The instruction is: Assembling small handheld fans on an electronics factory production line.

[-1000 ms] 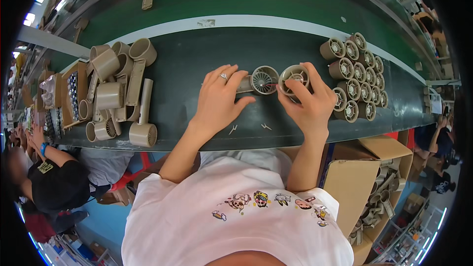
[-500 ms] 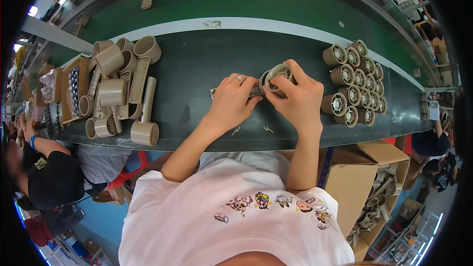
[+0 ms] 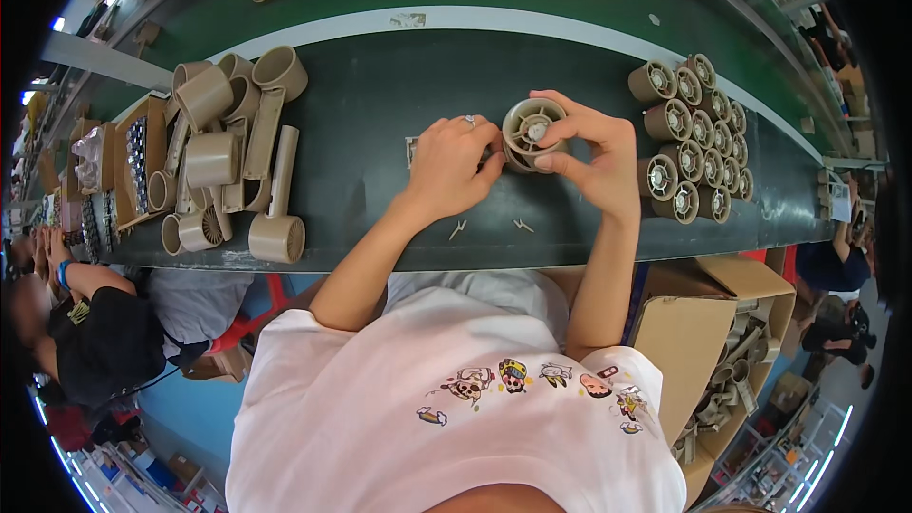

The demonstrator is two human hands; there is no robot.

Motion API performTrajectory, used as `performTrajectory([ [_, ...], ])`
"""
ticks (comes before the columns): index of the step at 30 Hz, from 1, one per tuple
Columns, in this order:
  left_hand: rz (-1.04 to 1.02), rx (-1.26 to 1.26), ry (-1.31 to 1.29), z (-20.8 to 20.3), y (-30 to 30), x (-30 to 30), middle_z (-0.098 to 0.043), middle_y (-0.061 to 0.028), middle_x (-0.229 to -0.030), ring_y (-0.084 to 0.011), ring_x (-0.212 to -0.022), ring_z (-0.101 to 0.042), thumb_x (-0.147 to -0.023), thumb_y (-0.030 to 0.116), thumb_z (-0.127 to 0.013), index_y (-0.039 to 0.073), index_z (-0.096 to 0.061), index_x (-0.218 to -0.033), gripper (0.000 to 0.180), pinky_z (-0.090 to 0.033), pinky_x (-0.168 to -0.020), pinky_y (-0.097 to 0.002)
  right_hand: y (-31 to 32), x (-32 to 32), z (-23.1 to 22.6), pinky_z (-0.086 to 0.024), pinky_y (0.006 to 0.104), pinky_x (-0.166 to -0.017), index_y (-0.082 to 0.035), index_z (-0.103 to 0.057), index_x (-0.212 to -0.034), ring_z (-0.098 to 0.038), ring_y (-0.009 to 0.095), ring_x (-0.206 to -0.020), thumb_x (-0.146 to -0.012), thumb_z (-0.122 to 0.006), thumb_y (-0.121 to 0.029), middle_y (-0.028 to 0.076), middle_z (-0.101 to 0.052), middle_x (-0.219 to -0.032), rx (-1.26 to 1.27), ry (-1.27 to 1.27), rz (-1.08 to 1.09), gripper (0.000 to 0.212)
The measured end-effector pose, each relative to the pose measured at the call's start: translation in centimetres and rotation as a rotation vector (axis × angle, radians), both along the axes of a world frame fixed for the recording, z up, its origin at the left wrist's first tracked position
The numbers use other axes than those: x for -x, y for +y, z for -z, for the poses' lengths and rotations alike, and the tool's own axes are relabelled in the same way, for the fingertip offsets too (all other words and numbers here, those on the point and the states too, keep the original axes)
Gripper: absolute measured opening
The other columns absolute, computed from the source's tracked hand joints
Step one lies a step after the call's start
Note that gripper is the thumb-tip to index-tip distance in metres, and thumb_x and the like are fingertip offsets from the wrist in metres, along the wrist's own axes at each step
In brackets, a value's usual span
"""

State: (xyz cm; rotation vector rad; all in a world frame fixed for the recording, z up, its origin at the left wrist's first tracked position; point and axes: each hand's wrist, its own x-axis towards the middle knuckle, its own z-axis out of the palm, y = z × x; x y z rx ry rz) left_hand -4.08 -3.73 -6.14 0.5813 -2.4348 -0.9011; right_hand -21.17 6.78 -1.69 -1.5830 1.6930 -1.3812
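Observation:
Between my hands is a beige hair dryer housing [image 3: 514, 156], its round opening turned up toward me. A spoked fan insert with a pale hub [image 3: 538, 130] shows inside the opening. My left hand [image 3: 456, 160] is closed over the handle side, hiding most of it; a short end sticks out left of the knuckles. My right hand [image 3: 600, 147] grips the round part from the right, thumb near the rim, index finger by the hub, other fingers behind. Two small pale forked pieces [image 3: 458, 229] lie on the dark work surface [image 3: 380, 114] near its front edge.
Several beige housings with handles [image 3: 211, 161] are piled at left, beside a cardboard tray of small parts [image 3: 136, 166]. Rows of round fan units [image 3: 703, 128] stand at right. An open carton of beige parts [image 3: 727, 380] is below right. A co-worker's arm [image 3: 85, 277] is at far left.
The round part has tipped so its spoked inside faces me. My right hand has shifted slightly right, with its fingers more spread around the rim. The view has shifted slightly.

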Motion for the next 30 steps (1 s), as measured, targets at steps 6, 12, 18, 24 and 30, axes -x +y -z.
performTrajectory([
  [6,-0.012,0.054,-0.005,0.0,-0.9,0.2,-0.064,-0.0101,-0.077,-0.0309,-0.072,-0.061,-0.074,0.011,-0.063,0.005,-0.062,-0.078,0.007,-0.046,-0.066,-0.0410,-0.8,-1.5,2.3,-0.044,0.0395,-0.098,0.003,-0.066,-0.076,-0.057,0.036,-0.119,-0.057,-0.074,0.014,0.018,-0.070,-0.095,0.195,-0.167,0.055,0.023],
  [12,-0.014,0.016,0.019,0.6,-0.8,0.6,-0.062,-0.0130,-0.072,-0.0328,-0.068,-0.061,-0.076,0.011,-0.063,0.005,-0.061,-0.080,0.008,-0.046,-0.060,-0.0426,-0.5,1.1,4.6,-0.029,0.0481,-0.113,0.002,-0.068,-0.071,-0.060,0.033,-0.115,-0.054,-0.076,0.016,0.014,-0.071,-0.091,0.214,-0.507,-0.097,0.024],
  [18,-0.028,0.102,0.050,0.8,-0.7,0.6,-0.062,-0.0089,-0.070,-0.0297,-0.064,-0.061,-0.073,0.010,-0.063,0.005,-0.060,-0.077,0.007,-0.047,-0.056,-0.0395,-0.1,1.2,4.4,-0.030,0.0465,-0.113,0.001,-0.071,-0.073,-0.061,0.034,-0.113,-0.053,-0.076,0.016,0.015,-0.071,-0.092,0.198,-0.374,-0.092,0.025],
  [24,-0.091,0.092,0.042,1.2,-0.5,0.7,-0.061,-0.0121,-0.066,-0.0318,-0.059,-0.060,-0.072,0.010,-0.062,0.004,-0.057,-0.072,0.009,-0.048,-0.055,-0.0413,-0.1,1.6,4.1,-0.031,0.0467,-0.112,0.000,-0.073,-0.074,-0.062,0.033,-0.113,-0.052,-0.077,0.014,0.017,-0.071,-0.094,0.124,-0.226,-0.112,0.026],
  [30,-0.119,0.102,0.067,1.0,-0.5,0.3,-0.058,-0.0153,-0.060,-0.0340,-0.058,-0.060,-0.071,0.009,-0.060,0.002,-0.052,-0.068,0.011,-0.049,-0.055,-0.0437,0.5,1.2,4.3,-0.038,0.0432,-0.108,0.001,-0.073,-0.077,-0.060,0.030,-0.116,-0.052,-0.078,0.009,0.022,-0.068,-0.108,0.129,-0.144,-0.072,0.027],
])
